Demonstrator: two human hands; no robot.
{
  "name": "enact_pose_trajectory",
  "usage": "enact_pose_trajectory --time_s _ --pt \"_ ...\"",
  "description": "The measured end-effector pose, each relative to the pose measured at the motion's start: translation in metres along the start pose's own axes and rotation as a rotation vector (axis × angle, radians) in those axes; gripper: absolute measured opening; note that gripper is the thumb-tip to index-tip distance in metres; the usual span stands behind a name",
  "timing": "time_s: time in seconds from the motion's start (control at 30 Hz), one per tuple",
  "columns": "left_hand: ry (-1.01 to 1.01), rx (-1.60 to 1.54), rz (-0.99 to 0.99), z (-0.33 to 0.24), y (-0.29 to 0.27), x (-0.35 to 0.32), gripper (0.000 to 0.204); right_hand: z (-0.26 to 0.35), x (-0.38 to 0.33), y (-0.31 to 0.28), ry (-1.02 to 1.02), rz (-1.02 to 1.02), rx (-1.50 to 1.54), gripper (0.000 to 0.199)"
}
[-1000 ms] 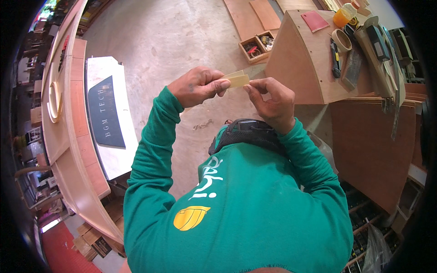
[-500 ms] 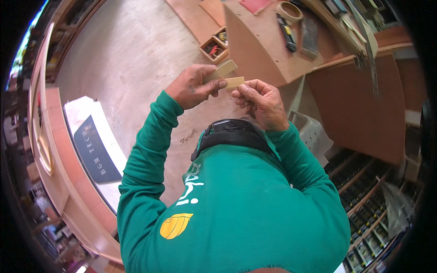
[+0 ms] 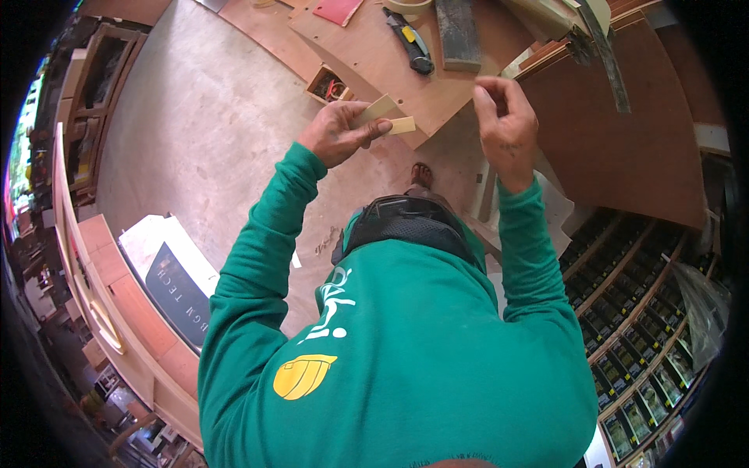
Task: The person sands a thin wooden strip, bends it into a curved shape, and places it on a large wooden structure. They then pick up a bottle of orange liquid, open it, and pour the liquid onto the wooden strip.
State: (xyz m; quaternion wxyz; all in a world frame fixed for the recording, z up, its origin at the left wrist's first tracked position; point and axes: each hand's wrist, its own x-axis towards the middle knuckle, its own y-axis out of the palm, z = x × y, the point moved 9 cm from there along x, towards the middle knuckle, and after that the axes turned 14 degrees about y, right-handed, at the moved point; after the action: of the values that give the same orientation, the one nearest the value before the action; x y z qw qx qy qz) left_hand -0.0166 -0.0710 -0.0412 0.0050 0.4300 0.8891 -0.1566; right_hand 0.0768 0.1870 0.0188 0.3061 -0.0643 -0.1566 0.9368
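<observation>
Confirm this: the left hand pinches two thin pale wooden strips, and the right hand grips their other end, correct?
Not quite. In the head view the left hand does pinch the two thin pale wooden strips, but the right hand is apart from them, raised to the side and touching neither strip.

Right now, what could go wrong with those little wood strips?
The left hand pinches two strips by their ends over bare floor; one might slip and drop. The right hand is off them, so nothing else steadies them. A knife lies on the table close ahead.
</observation>
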Motion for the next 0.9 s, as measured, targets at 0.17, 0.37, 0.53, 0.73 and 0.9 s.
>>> enact_pose_trajectory --time_s 0.17,0.37,0.53,0.73,0.9 --pt "0.073 -0.055 0.011 -0.008 0.019 0.020 0.037 0.030 0.061 0.009 -0.350 -0.315 -0.476 0.031" --pt "0.280 0.302 0.243 -0.034 0.008 0.066 0.039 0.006 0.116 0.027 0.029 -0.197 -0.730 0.080" --pt "0.279 0.391 0.372 -0.034 0.024 0.082 0.037 0.012 0.118 0.038 0.031 -0.140 -0.784 0.080" --pt "0.514 0.665 0.518 -0.059 0.041 0.099 0.034 -0.028 0.124 0.044 -0.019 -0.243 -0.753 0.072" --pt "0.690 0.639 0.434 -0.047 0.029 0.119 0.037 0.008 0.066 0.014 0.366 -0.203 -0.294 0.060"
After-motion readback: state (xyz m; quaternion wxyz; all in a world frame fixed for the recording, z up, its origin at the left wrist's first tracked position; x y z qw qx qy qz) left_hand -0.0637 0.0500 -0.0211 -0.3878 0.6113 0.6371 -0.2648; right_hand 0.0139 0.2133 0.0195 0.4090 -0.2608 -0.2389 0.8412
